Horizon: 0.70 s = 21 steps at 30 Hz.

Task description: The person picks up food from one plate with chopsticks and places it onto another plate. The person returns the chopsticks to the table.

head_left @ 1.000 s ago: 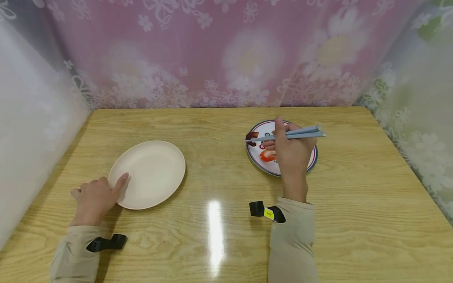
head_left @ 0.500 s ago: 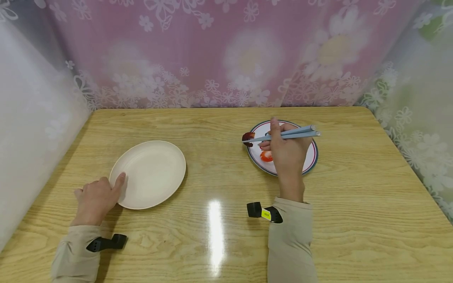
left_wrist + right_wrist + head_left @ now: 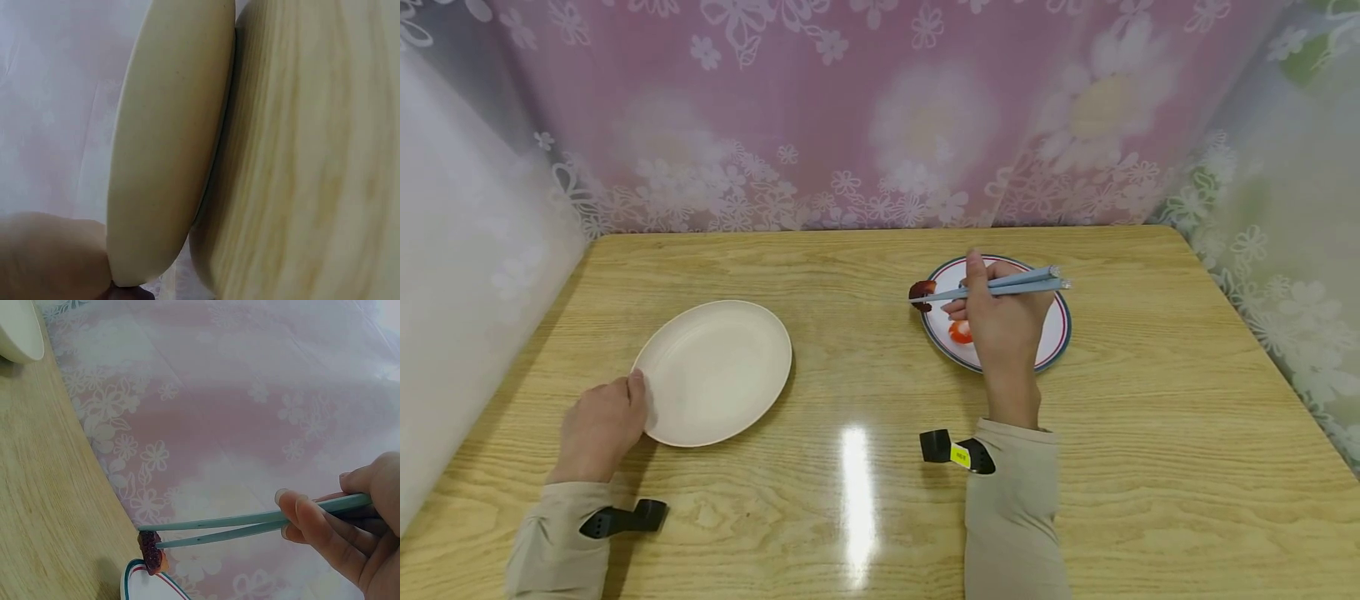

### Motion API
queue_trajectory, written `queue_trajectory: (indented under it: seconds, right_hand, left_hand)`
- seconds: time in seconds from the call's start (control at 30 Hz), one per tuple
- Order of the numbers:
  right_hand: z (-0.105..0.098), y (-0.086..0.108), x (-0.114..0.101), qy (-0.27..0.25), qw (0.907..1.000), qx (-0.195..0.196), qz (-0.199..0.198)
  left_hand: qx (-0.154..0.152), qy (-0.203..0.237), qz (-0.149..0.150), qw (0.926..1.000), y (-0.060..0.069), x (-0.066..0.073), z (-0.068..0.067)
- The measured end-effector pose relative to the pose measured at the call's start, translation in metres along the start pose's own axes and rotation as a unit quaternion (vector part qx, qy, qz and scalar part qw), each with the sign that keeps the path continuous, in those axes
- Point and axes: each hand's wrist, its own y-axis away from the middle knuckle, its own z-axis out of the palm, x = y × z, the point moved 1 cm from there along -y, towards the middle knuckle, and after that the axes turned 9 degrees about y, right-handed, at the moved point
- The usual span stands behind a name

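In the head view, my left hand (image 3: 598,425) pinches the near left rim of a cream plate (image 3: 715,375), thumb at the edge. The left wrist view shows the thumb (image 3: 53,256) against the outside of the same plate (image 3: 165,144); the other fingers are mostly hidden. My right hand (image 3: 1011,321) holds light blue chopsticks (image 3: 1018,283). Their tips grip a dark reddish-brown food piece (image 3: 921,292) at the left rim of a white plate (image 3: 1052,342) with blue and red rings. On that plate lies an orange-and-white piece (image 3: 960,332), partly hidden by the hand.
Both plates stand on a wood-grain table (image 3: 850,350), with table surface between them. A pink floral curtain (image 3: 820,125) hangs behind the far edge, and pale curtains (image 3: 467,250) flank both sides. A light reflection (image 3: 857,500) shows near the front.
My right hand has shifted left with the chopsticks, bringing the dark food piece over the ringed plate's left rim. The left thumb has drawn back from inside the cream plate to its edge.
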Motion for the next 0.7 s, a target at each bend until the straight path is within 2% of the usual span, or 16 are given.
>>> queue_trajectory:
  seconds: [0.17,0.23,0.33,0.53,0.7]
  right_hand:
    - [-0.0004,0.0002,0.0000,0.009,0.9999,-0.005,-0.004]
    - [-0.0006,0.0002,0.0000,0.011,0.9999,-0.006,-0.002]
    - [-0.0012,0.0003,-0.0004,0.014,0.9999,-0.006,0.000]
    - [-0.0012,0.0004,-0.0013,0.017,0.9998,-0.004,-0.007]
    - [-0.0008,0.0007,-0.0029,0.008,0.9999,-0.002,-0.013]
  left_hand:
    - [0.032,-0.003,0.017,0.9993,0.0009,0.0004,-0.0006]
    - [0.033,-0.007,0.024,0.9991,0.0016,-0.0004,-0.0009]
    - [0.022,-0.013,0.029,0.9993,0.0019,-0.0019,-0.0011]
    - [-0.035,-0.010,0.016,0.9992,0.0016,-0.0025,-0.0035]
    - [-0.039,-0.009,0.019,0.9990,0.0010,-0.0032,-0.0036]
